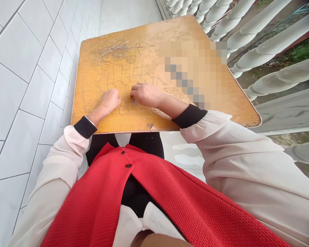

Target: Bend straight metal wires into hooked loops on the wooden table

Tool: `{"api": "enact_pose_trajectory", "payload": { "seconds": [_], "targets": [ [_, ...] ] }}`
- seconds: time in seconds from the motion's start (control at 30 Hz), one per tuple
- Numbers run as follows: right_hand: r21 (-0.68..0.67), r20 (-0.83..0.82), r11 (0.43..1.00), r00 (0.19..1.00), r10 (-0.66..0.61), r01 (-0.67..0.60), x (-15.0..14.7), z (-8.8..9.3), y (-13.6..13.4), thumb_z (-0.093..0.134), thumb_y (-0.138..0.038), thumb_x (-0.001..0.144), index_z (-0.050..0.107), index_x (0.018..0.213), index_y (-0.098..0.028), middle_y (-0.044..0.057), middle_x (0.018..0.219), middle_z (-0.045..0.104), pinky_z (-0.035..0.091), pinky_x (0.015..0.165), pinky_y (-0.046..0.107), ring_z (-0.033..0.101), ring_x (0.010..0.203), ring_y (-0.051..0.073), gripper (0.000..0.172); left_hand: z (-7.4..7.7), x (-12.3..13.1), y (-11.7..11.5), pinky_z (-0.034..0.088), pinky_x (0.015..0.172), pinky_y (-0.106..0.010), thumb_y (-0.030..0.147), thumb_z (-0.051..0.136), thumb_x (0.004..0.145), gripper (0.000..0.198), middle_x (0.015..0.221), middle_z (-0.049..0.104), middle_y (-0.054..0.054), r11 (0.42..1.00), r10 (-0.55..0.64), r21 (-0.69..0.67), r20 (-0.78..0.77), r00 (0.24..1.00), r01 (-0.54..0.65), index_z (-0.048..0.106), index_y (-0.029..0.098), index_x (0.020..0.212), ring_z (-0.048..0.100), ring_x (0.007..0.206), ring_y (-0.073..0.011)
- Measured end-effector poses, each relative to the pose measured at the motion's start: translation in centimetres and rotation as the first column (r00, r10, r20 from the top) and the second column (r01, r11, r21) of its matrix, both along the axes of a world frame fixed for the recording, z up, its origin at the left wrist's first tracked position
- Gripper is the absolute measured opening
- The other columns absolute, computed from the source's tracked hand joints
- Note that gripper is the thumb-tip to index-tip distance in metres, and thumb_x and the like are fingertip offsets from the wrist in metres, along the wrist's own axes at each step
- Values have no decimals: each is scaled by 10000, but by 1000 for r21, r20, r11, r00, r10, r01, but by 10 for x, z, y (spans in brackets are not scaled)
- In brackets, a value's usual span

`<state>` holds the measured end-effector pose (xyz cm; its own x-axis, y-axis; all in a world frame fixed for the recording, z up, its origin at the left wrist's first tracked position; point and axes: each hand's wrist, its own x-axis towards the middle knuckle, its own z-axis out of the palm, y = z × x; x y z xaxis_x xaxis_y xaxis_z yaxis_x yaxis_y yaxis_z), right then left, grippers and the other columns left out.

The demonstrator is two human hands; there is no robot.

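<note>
Hands, left point(109, 101), right point(146, 95), curled on tabletop point(175, 31)

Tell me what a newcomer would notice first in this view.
The red jacket and pale sleeves fill the bottom of the view. Above them, the left hand and right hand rest on a worn wooden tabletop among looped wire-like strands. White balusters line the right.
</note>
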<state>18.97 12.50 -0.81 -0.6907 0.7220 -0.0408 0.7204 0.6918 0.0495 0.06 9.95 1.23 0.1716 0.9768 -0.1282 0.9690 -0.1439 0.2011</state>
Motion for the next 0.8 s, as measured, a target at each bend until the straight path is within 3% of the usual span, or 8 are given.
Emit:
{"api": "enact_pose_trajectory", "payload": {
  "seconds": [0.1, 0.23, 0.47, 0.57, 0.67, 0.73, 0.8],
  "targets": [
    [12, 95, 999, 995, 43, -44, -3, 7, -3, 363, -83, 983, 712, 1091, -76, 211, 1141, 700, 398, 766, 372, 607, 995, 280, 365, -4, -1, 2, 539, 901, -364, 82, 563, 902, 220, 1076, 785, -154, 1000, -22, 20, -27, 999, 22, 767, 134, 966, 718, 1025, -260],
    [38, 54, 991, 991, 124, -126, -1, 9, -10, 398, -92, 989, 704, 1047, -119, 182, 1100, 700, 359, 726, 366, 580, 981, 266, 313, -20, -10, 4, 564, 893, -383, 61, 537, 885, 319, 1126, 786, -123, 984, -104, 144, 13, 994, 101, 732, 175, 1110, 710, 999, -247],
    [147, 66, 937, 948, 311, -317, -12, -7, -9, 351, -110, 1024, 710, 989, -173, 147, 1009, 704, 343, 699, 373, 546, 934, 265, 365, -32, 2, 4, 555, 867, -423, 30, 427, 934, 365, 1089, 780, -187, 969, -153, 201, 14, 988, 147, 738, 134, 1094, 730, 999, -299],
    [145, 37, 939, 950, 310, -312, -17, -11, -7, 360, -120, 1037, 703, 1014, -146, 160, 1024, 703, 346, 689, 364, 555, 934, 264, 344, -32, 2, 8, 553, 881, -421, 31, 451, 930, 333, 1096, 777, -199, 971, -163, 182, 24, 986, 156, 738, 119, 1075, 732, 1015, -303],
    [141, -20, 949, 957, 289, -283, -13, -9, -7, 345, -141, 1050, 690, 1024, -164, 146, 1020, 695, 363, 698, 353, 566, 960, 260, 346, -31, -9, 14, 563, 899, -398, 76, 546, 919, 254, 1070, 787, -131, 974, -158, 184, 132, 979, 132, 733, 172, 1062, 722, 1012, -266],
    [156, -62, 959, 967, 247, -235, -8, -5, -9, 298, -145, 1053, 685, 1047, -182, 141, 1044, 689, 387, 717, 354, 573, 1001, 264, 389, -29, -18, 15, 570, 904, -377, 147, 617, 929, 197, 1076, 784, -101, 984, -98, 167, 254, 962, 56, 712, 185, 1097, 717, 991, -230],
    [145, -148, 978, 974, 171, -150, -2, -1, -12, 263, -164, 1062, 686, 1076, -204, 139, 1073, 683, 423, 765, 363, 585, 1039, 269, 425, -24, -22, 13, 578, 831, -337, 261, 624, 984, 153, 1040, 777, -97, 997, 29, 53, 423, 906, -56, 688, 176, 1093, 719, 905, -192]
  ]
}}
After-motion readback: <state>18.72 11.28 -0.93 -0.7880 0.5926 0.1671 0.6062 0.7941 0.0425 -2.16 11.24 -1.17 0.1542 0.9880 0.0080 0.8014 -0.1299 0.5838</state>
